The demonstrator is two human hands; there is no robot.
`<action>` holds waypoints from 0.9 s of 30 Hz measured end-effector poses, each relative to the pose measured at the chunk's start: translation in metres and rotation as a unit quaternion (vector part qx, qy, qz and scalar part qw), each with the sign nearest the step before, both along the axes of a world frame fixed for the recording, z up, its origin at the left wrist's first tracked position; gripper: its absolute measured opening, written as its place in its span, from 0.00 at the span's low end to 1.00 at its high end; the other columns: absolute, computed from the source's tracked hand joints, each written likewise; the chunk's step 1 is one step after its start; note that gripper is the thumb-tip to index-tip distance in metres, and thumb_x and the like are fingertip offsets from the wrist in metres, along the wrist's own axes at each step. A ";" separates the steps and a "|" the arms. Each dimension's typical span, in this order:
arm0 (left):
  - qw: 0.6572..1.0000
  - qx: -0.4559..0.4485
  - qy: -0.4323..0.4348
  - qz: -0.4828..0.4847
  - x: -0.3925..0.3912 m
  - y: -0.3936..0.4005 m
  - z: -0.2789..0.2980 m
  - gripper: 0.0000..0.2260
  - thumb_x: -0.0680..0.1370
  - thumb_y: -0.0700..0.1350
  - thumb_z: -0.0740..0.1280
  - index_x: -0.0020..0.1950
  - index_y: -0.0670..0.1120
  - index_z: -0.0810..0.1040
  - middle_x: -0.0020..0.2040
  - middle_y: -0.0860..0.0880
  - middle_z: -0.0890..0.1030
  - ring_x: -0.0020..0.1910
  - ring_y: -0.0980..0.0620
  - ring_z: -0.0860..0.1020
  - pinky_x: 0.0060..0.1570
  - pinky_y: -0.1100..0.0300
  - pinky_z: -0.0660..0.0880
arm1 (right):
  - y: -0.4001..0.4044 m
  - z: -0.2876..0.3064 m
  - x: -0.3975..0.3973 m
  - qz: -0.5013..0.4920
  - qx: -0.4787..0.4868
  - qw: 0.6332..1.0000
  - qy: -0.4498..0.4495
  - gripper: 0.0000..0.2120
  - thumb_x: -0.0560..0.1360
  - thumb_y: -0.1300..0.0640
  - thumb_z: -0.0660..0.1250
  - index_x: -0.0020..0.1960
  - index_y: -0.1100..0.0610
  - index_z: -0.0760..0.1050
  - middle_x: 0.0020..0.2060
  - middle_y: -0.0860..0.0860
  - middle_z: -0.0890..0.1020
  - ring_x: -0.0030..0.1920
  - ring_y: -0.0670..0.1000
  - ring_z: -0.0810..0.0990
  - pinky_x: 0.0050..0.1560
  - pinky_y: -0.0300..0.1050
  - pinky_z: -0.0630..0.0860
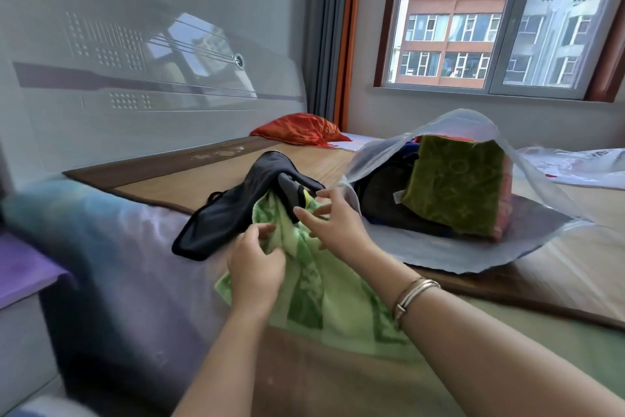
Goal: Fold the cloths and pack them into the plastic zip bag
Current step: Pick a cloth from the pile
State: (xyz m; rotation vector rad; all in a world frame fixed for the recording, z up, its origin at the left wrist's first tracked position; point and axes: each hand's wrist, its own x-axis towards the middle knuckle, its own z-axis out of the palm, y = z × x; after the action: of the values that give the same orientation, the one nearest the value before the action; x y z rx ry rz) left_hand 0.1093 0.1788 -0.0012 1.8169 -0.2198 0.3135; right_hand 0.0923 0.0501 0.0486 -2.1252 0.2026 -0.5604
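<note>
A light green patterned towel (333, 295) lies rumpled on the bed in front of me. My left hand (255, 267) pinches its upper left edge. Over the towel's top edge, my right hand (333, 222) hovers with fingers spread, touching the cloth. Just behind the towel lies a dark navy garment (233, 205) with a grey and yellow piece on it. To the right, the clear plastic zip bag (470, 132) gapes open toward me. Inside it stand a folded olive green cloth (456, 190) and dark folded cloths (382, 196).
A red cushion (301, 129) sits at the far end of the bed by the glossy headboard (135, 78). A bamboo mat (209, 176) covers the mattress. A purple surface (23, 267) stands at the left. Another plastic sheet (575, 163) lies far right.
</note>
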 end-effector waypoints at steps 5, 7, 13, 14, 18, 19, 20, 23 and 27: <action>0.992 -0.011 0.071 -0.108 0.017 0.001 -0.002 0.19 0.78 0.39 0.63 0.70 0.48 0.72 0.64 0.48 0.76 0.56 0.54 0.73 0.55 0.60 0.71 | 0.016 0.012 0.036 0.014 0.071 0.997 -0.037 0.02 0.80 0.60 0.61 0.49 0.56 0.72 0.45 0.58 0.81 0.40 0.59 0.85 0.41 0.57 0.82; 0.985 -0.024 0.098 -0.141 0.021 -0.003 -0.004 0.22 0.79 0.40 0.63 0.73 0.49 0.68 0.69 0.50 0.72 0.62 0.55 0.72 0.61 0.58 0.69 | 0.017 0.024 0.036 -0.002 0.144 0.983 -0.117 0.09 0.80 0.62 0.59 0.44 0.52 0.71 0.43 0.56 0.81 0.42 0.57 0.85 0.45 0.60 0.82; 0.979 0.007 0.138 -0.151 0.018 -0.013 0.012 0.25 0.81 0.50 0.62 0.77 0.50 0.61 0.76 0.48 0.64 0.74 0.46 0.63 0.72 0.55 0.61 | -0.010 0.064 -0.007 -0.028 0.136 0.943 -0.302 0.08 0.81 0.59 0.57 0.45 0.50 0.69 0.42 0.53 0.80 0.46 0.59 0.83 0.50 0.59 0.80; 0.978 0.010 0.146 -0.150 0.017 -0.014 0.015 0.25 0.81 0.51 0.61 0.77 0.48 0.59 0.76 0.47 0.63 0.74 0.45 0.62 0.72 0.56 0.59 | -0.016 0.068 -0.015 -0.030 0.141 0.939 -0.311 0.09 0.82 0.61 0.56 0.45 0.50 0.69 0.41 0.52 0.80 0.45 0.59 0.84 0.50 0.57 0.81; 0.975 -0.008 0.176 -0.137 0.005 -0.019 0.031 0.31 0.77 0.61 0.62 0.75 0.45 0.65 0.74 0.44 0.67 0.72 0.42 0.65 0.71 0.53 0.62 | -0.030 0.071 -0.042 -0.023 0.145 0.949 -0.279 0.09 0.82 0.61 0.56 0.46 0.51 0.70 0.42 0.52 0.79 0.49 0.61 0.82 0.54 0.59 0.79; 0.971 -0.054 0.195 -0.131 0.000 -0.020 0.034 0.34 0.74 0.65 0.64 0.72 0.45 0.68 0.71 0.44 0.71 0.69 0.42 0.69 0.70 0.52 0.64 | -0.031 0.069 -0.048 -0.021 0.151 0.952 -0.264 0.09 0.82 0.62 0.56 0.46 0.51 0.70 0.42 0.52 0.79 0.50 0.61 0.82 0.54 0.59 0.79; 0.958 -0.131 0.217 -0.132 -0.005 -0.021 0.037 0.35 0.71 0.69 0.65 0.67 0.44 0.73 0.66 0.44 0.76 0.64 0.43 0.73 0.67 0.51 0.67 | -0.031 0.066 -0.052 -0.024 0.156 0.954 -0.255 0.09 0.81 0.62 0.56 0.46 0.52 0.71 0.41 0.51 0.78 0.49 0.61 0.81 0.54 0.58 0.79; 0.895 -0.331 0.271 -0.126 -0.012 -0.016 0.045 0.28 0.77 0.68 0.56 0.48 0.44 0.79 0.44 0.43 0.83 0.47 0.44 0.79 0.53 0.52 0.75 | -0.033 0.052 -0.065 -0.019 0.151 0.962 -0.228 0.08 0.79 0.60 0.57 0.43 0.53 0.71 0.38 0.52 0.77 0.46 0.60 0.79 0.53 0.60 0.77; 0.899 -0.325 0.288 -0.063 -0.013 -0.006 0.040 0.19 0.84 0.50 0.53 0.68 0.41 0.71 0.66 0.41 0.76 0.64 0.42 0.75 0.58 0.52 0.72 | -0.033 0.032 -0.071 -0.023 0.139 0.973 -0.182 0.07 0.72 0.52 0.59 0.44 0.55 0.71 0.42 0.57 0.78 0.50 0.66 0.79 0.54 0.69 0.74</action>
State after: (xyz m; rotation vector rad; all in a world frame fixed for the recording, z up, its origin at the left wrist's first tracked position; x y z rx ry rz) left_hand 0.0965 0.1732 0.0389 1.1516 0.1742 -0.2366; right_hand 0.0212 0.0173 0.0809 -1.7173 0.1150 -0.8836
